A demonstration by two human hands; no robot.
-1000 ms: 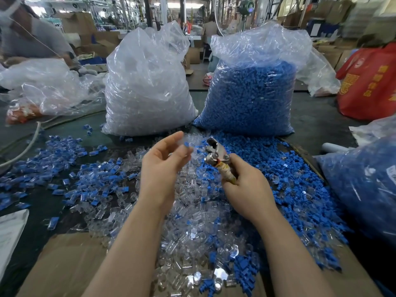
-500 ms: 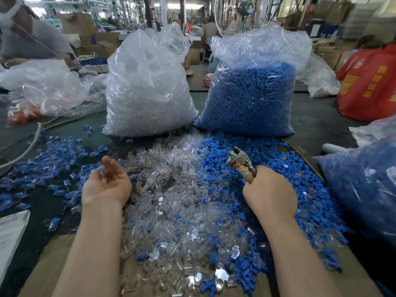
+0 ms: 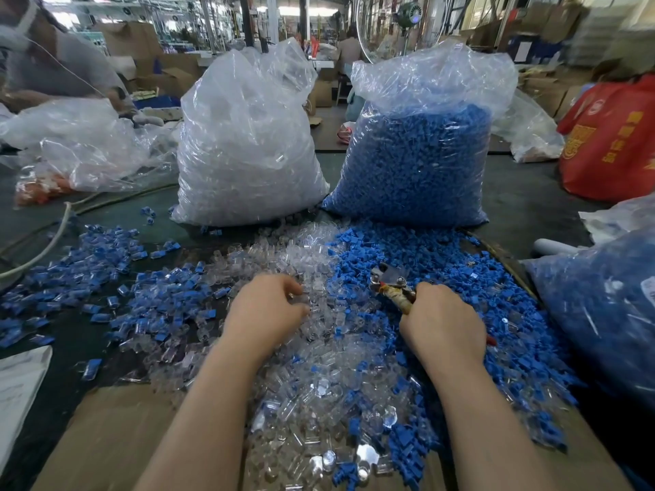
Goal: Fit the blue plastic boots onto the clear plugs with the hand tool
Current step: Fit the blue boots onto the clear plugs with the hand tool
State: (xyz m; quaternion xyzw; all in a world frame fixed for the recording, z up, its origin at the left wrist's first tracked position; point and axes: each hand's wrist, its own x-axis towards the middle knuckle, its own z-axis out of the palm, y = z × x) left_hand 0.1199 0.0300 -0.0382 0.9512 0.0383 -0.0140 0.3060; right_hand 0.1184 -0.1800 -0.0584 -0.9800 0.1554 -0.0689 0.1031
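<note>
Both hands are down in the piles, the left hand (image 3: 266,310) picking among clear plugs (image 3: 283,256), the right hand (image 3: 443,324) clutching the hand tool (image 3: 391,283) over loose blue boots (image 3: 425,249); a heap of fitted plugs (image 3: 117,278) lies left, with far more left in the sacks.

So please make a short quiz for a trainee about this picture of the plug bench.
1. True or false: the right hand grips the hand tool.
2. The left hand reaches into which pile? A) clear plugs B) blue boots
3. Fill in: the bag of blue boots stands to the ____ of the bag of clear plugs.

Key: 1 true; 2 A, the clear plugs; 3 right.
</note>
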